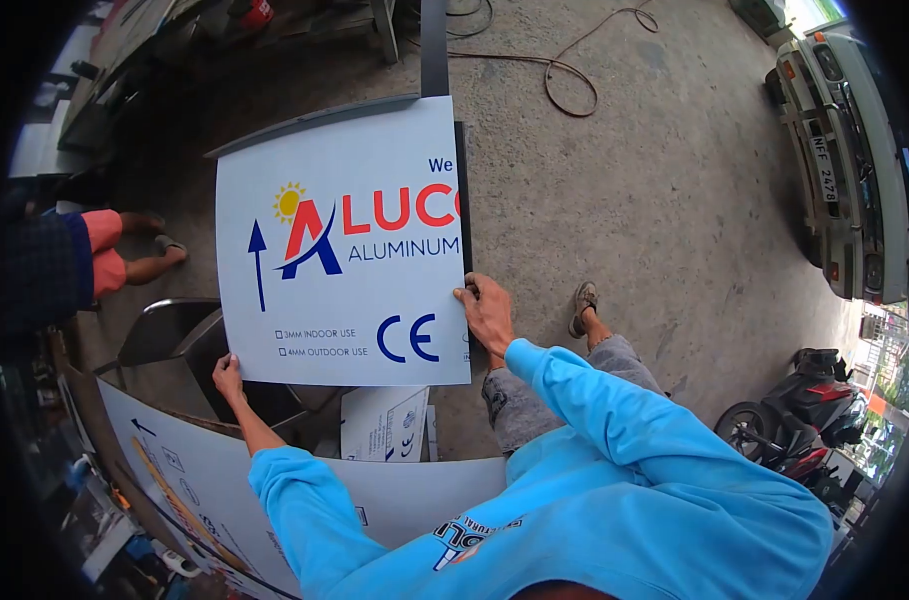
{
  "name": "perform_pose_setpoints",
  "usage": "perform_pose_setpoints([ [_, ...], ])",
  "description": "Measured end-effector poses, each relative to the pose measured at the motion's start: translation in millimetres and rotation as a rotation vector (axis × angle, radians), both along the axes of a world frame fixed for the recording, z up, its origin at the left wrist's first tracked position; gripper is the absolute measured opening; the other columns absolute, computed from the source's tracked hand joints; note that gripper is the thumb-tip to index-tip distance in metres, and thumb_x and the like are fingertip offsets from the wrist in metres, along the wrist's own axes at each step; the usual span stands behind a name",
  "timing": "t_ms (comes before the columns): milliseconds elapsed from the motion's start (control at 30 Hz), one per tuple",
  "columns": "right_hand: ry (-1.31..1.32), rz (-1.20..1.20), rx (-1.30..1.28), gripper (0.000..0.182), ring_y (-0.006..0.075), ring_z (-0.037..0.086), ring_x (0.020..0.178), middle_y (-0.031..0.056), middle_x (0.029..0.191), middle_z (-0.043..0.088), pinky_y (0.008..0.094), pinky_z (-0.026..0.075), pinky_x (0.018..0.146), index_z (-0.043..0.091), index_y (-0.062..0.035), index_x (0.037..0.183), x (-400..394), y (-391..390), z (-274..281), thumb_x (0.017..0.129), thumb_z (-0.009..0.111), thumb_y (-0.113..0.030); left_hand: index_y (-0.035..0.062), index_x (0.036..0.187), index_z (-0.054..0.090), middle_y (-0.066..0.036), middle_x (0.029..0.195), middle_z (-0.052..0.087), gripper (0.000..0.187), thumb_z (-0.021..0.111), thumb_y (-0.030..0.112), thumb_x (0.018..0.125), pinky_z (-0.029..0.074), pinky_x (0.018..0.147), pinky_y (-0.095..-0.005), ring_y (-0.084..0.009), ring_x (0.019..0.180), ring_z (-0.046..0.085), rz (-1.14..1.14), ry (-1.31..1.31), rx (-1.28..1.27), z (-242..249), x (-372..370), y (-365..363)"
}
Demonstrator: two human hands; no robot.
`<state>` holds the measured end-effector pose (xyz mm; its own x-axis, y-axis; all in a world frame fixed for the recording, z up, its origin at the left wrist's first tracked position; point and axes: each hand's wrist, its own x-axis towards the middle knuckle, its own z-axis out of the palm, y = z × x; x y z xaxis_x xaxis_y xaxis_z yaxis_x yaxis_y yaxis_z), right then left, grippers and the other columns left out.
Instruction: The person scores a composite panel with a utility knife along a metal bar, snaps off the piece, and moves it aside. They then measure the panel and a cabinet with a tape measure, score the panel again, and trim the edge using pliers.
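Note:
A white aluminum composite panel (345, 300), printed with blue and red lettering, a sun logo and an arrow, is held out in front of me. My left hand (229, 378) is closed on its lower left corner, thumb on the printed face. On the right edge, low down, my right hand (489, 312) grips the panel with its fingers curled at the border. A grey metal strip (315, 125) runs along the top edge, and a dark strip (462, 190) shows behind the right edge. What supports the panel from below is mostly hidden.
Below the panel lie a smaller printed sheet (385, 425) and a large white sheet (415, 490). A person in red shorts (105, 250) is at left. A hose (575, 85) loops across the concrete. A vehicle (845, 170) and a motorcycle (800, 415) stand at right.

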<state>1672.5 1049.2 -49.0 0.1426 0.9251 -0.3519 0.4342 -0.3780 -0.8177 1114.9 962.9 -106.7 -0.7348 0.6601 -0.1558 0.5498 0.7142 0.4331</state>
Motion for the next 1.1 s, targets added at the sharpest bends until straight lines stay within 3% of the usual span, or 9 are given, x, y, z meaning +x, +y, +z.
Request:
perform_pose_setpoints([
  [67, 0.01, -0.017, 0.058, 0.027, 0.0335, 0.061, 0.078, 0.0195, 0.084, 0.063, 0.0402, 0.046, 0.07, 0.059, 0.0028, 0.095, 3.3, -0.5, 0.9, 0.077, 0.061, -0.017, 0.0048, 0.099, 0.066, -0.012, 0.093, 0.066, 0.025, 0.064, 0.02, 0.08, 0.046, 0.079, -0.0341, -0.0231, 0.085, 0.061, 0.029, 0.007, 0.001, 1.3, 6.2, 1.7],
  [167, 0.069, -0.016, -0.119, 0.028, 0.0328, 0.062, 0.077, 0.0193, 0.084, 0.064, 0.0388, 0.047, 0.07, 0.06, 0.0031, 0.096, 2.5, 10.4, 9.2, 0.077, 0.062, -0.017, 0.0046, 0.098, 0.065, -0.012, 0.092, 0.066, 0.024, 0.063, 0.02, 0.08, 0.046, 0.078, -0.035, -0.0241, 0.084, 0.061, 0.079, 0.042, 0.009, 13.6, 22.1, 8.5],
  [267, 0.03, 0.049, -0.117, 0.029, 0.0302, 0.063, 0.075, 0.0185, 0.083, 0.065, 0.0363, 0.049, 0.068, 0.061, 0.0035, 0.095, 5.1, 11.3, 8.5, 0.075, 0.064, -0.017, 0.0035, 0.096, 0.064, -0.014, 0.09, 0.065, 0.023, 0.062, 0.019, 0.079, 0.046, 0.078, -0.0356, -0.0263, 0.085, 0.061, 0.04, 0.064, 0.063, -11.8, 4.0, 0.9],
  [467, 0.085, 0.05, -0.26, 0.029, 0.0196, 0.064, 0.067, 0.0141, 0.078, 0.065, 0.0312, 0.051, 0.059, 0.061, 0.008, 0.096, 4.9, 26.7, 3.9, 0.074, 0.066, -0.011, 0.0013, 0.094, 0.064, -0.018, 0.088, 0.064, 0.025, 0.061, 0.017, 0.075, 0.047, 0.078, -0.0367, -0.0319, 0.086, 0.062, -0.023, 0.126, 0.167, 14.8, 35.3, 4.4],
  [733, 0.132, 0.074, -0.266, 0.032, 0.019, 0.062, 0.065, 0.0143, 0.078, 0.063, 0.0282, 0.053, 0.053, 0.058, 0.0116, 0.097, 0.2, 21.4, 9.9, 0.076, 0.067, -0.011, 0.0021, 0.088, 0.067, -0.017, 0.088, 0.063, 0.022, 0.067, 0.016, 0.071, 0.046, 0.08, -0.0382, -0.0319, 0.088, 0.06, 0.177, 0.062, 0.389, 7.7, 39.9, 0.0],
  [800, 0.135, 0.03, -0.33, 0.028, 0.0188, 0.061, 0.062, 0.0143, 0.076, 0.062, 0.0277, 0.052, 0.05, 0.059, 0.0112, 0.093, -1.2, 26.6, 7.1, 0.076, 0.067, -0.01, 0.0026, 0.09, 0.067, -0.017, 0.09, 0.064, 0.024, 0.067, 0.019, 0.072, 0.047, 0.079, -0.0375, -0.0316, 0.088, 0.061, 0.1, 0.016, 0.235, 13.6, 31.8, 2.6],
  [867, 0.145, 0.093, -0.375, 0.036, 0.021, 0.061, 0.066, 0.017, 0.084, 0.062, 0.0309, 0.052, 0.055, 0.057, 0.0106, 0.099, -3.1, 28.3, 8.8, 0.079, 0.066, -0.018, 0.0028, 0.093, 0.067, -0.017, 0.09, 0.065, 0.027, 0.066, 0.021, 0.073, 0.047, 0.079, -0.036, -0.0306, 0.088, 0.062, 0.049, -0.001, 0.142, 24.1, 22.3, 7.1],
  [967, 0.342, 0.061, -0.605, 0.056, 0.0287, 0.058, 0.092, 0.0189, 0.108, 0.056, 0.0417, 0.049, 0.078, 0.045, 0.0069, 0.118, -6.7, 27.6, 20.5, 0.086, 0.057, -0.037, 0.0036, 0.096, 0.067, -0.017, 0.092, 0.065, 0.031, 0.064, 0.025, 0.074, 0.047, 0.079, -0.0355, -0.0297, 0.088, 0.063, 0.022, -0.073, 0.013, 53.5, 31.5, 3.3],
  [1100, 0.616, -0.143, -0.432, 0.051, 0.0279, 0.06, 0.088, 0.0179, 0.105, 0.059, 0.0407, 0.05, 0.077, 0.048, 0.0077, 0.115, 4.2, 26.9, 24.6, 0.087, 0.057, -0.033, 0.0018, 0.098, 0.066, -0.019, 0.093, 0.065, 0.035, 0.063, 0.029, 0.076, 0.047, 0.078, -0.0359, -0.0281, 0.089, 0.063, -0.046, -0.258, -0.043, 128.3, 60.3, -41.3],
])
